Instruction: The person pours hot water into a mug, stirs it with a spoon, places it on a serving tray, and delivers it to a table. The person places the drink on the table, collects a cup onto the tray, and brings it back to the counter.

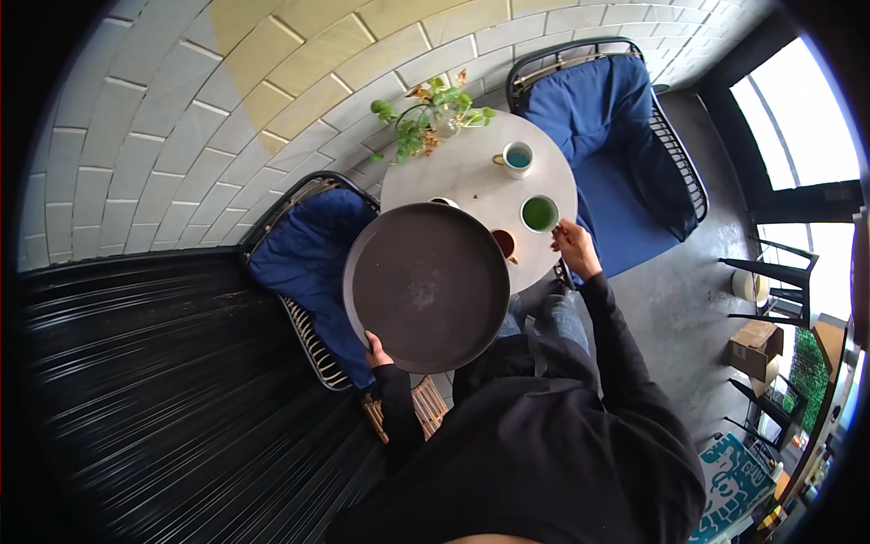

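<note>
My left hand point(377, 350) grips the lower left rim of a round dark brown serving tray point(426, 286), with its thumb on top. The tray's upper face is bare and hides part of the round table point(485, 186). My right hand point(577, 247) is at the table's right edge, fingers closed at the side of a cup with green contents point(539, 214); its handle is hidden. Beyond stands a white cup with teal contents point(517, 160), its handle to the left. A cup with dark red contents point(504, 243) is partly behind the tray's rim, as is another pale cup point(442, 202).
A leafy plant in a glass vase point(445, 121) stands at the table's wall side. Blue-cushioned chairs point(625, 195) flank the table on both sides. A cardboard box point(756, 348) and black chairs are at the right. A brick wall point(272, 82) runs behind.
</note>
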### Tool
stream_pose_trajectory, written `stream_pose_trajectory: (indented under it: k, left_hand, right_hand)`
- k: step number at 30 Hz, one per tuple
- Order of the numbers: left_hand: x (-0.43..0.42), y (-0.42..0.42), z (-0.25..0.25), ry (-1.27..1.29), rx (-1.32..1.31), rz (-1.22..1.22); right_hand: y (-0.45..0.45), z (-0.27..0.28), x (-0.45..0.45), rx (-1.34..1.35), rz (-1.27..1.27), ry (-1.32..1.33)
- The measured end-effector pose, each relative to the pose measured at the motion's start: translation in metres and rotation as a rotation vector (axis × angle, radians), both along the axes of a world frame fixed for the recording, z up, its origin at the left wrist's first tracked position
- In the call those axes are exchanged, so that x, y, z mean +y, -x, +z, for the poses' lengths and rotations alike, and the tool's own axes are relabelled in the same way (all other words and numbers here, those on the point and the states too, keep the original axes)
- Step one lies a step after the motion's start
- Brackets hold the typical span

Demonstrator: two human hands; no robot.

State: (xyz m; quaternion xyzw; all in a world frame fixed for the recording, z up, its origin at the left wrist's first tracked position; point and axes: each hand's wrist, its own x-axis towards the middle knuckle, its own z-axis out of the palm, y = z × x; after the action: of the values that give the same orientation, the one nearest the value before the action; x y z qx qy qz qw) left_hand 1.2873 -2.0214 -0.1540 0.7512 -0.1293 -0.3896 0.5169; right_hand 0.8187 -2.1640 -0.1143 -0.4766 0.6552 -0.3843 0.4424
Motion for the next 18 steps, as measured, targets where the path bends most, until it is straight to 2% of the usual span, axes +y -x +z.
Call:
stream_pose_trajectory:
  k: [1,4,6,8,10,11,12,14,18]
  left_hand:
    - [0.0,-0.005,-0.018,0.034,0.032,-0.032]
    - [-0.018,0.031,-0.018,0.056,0.052,-0.12]
    - [-0.042,0.101,0.052,-0.072,0.033,-0.142]
    - [-0.04,0.125,0.024,-0.146,-0.012,-0.195]
    - [-0.045,0.175,0.013,0.017,0.092,-0.382]
    - [-0.05,0.218,0.066,-0.261,-0.172,-0.428]
    - [-0.046,0.231,0.037,0.038,-0.043,-0.609]
    - [-0.036,0.283,0.01,0.089,0.029,-0.714]
    - [0.015,0.406,0.024,0.197,0.035,-0.932]
  right_hand:
    - [0.008,0.02,0.013,0.008,-0.022,0.018]
    - [0.041,0.061,0.055,-0.016,-0.079,0.033]
    - [0.057,0.094,0.086,-0.057,-0.175,0.002]
    - [0.077,0.122,0.122,-0.046,-0.195,0.036]
    - [0.096,0.142,0.157,-0.061,-0.295,0.061]
    - [0.104,0.151,0.175,-0.064,-0.35,0.06]
    - [0.113,0.152,0.194,-0.058,-0.39,0.083]
    - [0.133,0.144,0.235,-0.151,-0.464,0.149]
    - [0.172,0.143,0.318,-0.03,-0.569,0.118]
